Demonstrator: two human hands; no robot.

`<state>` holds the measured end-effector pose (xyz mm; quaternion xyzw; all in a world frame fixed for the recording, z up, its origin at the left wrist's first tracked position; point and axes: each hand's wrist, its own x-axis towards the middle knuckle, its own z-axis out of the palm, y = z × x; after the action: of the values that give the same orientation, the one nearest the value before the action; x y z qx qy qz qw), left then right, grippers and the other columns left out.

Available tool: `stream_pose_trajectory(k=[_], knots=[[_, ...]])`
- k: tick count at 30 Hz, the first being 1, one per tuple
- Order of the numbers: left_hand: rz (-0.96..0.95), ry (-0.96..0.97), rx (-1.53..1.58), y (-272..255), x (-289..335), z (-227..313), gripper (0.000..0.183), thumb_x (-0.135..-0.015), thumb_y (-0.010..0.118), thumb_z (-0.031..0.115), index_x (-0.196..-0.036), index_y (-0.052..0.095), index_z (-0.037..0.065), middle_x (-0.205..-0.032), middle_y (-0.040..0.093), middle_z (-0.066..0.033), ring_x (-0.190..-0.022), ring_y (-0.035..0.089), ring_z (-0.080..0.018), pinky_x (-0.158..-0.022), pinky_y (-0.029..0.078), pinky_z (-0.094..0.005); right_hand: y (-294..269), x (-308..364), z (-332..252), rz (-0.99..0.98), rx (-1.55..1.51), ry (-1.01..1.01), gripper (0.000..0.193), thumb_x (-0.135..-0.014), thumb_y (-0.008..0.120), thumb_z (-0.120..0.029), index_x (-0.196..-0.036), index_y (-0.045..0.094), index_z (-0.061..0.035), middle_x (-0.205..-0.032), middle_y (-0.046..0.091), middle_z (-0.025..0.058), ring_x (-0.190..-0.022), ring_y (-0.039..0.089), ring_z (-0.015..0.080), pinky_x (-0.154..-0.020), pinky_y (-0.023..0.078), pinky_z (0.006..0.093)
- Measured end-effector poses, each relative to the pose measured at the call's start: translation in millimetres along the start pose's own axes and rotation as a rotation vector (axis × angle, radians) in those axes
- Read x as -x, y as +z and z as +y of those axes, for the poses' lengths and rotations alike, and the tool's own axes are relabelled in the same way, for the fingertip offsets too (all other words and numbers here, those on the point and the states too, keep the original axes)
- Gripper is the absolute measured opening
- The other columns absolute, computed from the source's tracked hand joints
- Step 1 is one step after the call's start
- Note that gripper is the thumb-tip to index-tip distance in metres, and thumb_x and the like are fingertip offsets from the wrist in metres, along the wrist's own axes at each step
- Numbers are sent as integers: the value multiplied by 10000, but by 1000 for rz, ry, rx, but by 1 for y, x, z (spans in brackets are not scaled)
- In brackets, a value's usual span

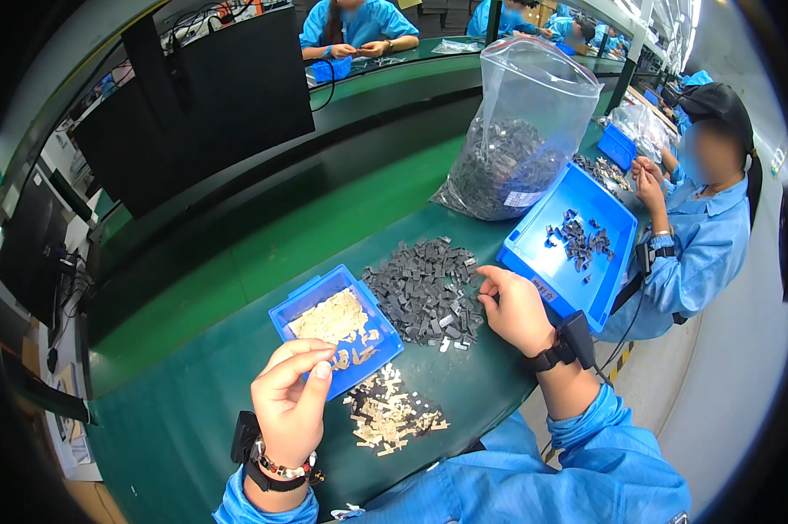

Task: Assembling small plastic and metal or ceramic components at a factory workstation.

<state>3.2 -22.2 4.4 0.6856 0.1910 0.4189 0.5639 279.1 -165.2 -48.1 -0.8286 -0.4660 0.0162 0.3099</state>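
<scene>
The left hand (291,395) bunches its fingertips over the small tray (379,320) and the right hand (520,314) half-curls beside the grey pile (420,286), any pinched piece indiscernible, while a careless sweep could mix that pile with the nearby strips (392,417).

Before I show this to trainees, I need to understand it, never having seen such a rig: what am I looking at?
No robot: these are a person's bare hands, seen from a fisheye camera on their head, so edges bend. On the green worktop lie a heap of dark gray pieces and a heap of cream and black strips. The small blue tray holds cream-colored scraps; the large blue tray holds dark parts, beside a clear zip bag of more. The left hand is at the small tray, the right hand at the gray heap; whether either holds anything, I cannot tell.
</scene>
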Motion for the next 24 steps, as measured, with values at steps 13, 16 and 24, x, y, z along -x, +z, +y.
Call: stream_pose_trajectory(k=[13,16,24], knots=[[-179,235,-403,10,3,0,327,-798,670,-93,-1115,674,-13,-1025,688,-153,-852,683,-205,-763,545,-297,-3,9,-103,139,-509,-685,447,-751,768,1,-1158,582,-10,-902,679,134,-781,687,299,-656,559,356],[-108,277,-434,10,4,1,258,-772,698,-83,-1022,700,-22,-956,703,-147,-801,696,-214,-704,555,-287,2,7,-121,113,-571,-739,402,-753,770,-3,-1118,601,-8,-901,677,135,-771,681,303,-665,562,359],[-65,364,-524,-3,-4,5,146,-737,716,-73,-872,709,-16,-890,711,-134,-791,701,-234,-697,554,-295,9,8,-137,-7,-694,-630,273,-764,764,-4,-1002,632,-2,-937,681,139,-826,683,285,-710,566,340]])
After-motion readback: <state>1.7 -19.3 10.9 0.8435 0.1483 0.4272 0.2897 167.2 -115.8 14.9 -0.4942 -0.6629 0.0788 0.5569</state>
